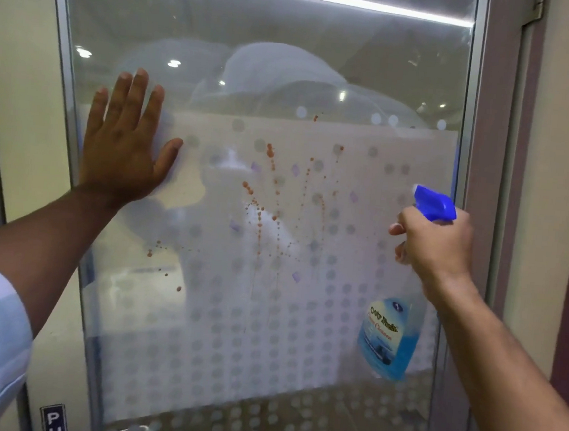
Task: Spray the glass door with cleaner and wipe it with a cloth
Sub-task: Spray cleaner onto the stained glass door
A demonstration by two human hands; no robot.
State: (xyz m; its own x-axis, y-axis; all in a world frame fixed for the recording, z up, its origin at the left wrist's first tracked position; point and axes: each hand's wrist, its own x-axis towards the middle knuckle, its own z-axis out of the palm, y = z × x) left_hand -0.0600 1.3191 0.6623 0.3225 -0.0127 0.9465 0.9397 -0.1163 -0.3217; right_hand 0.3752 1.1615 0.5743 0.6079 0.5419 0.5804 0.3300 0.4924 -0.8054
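While my left hand (124, 139) lies flat and open on the glass door (249, 212), fingers spread, my right hand (435, 242) is wrapped around the neck of the spray bottle (391, 338). Its blue nozzle (434, 202) points at the glass, close to it. Reddish-brown spots (266, 186) dot the frosted middle between my hands.

1. Glass door (266, 59): metal-framed, upright, with a frosted dotted band across its middle and reddish-brown splatters (266, 186) running down it.
2. Spray bottle (391, 334): clear, blue liquid, blue label, blue trigger head aimed at the glass.
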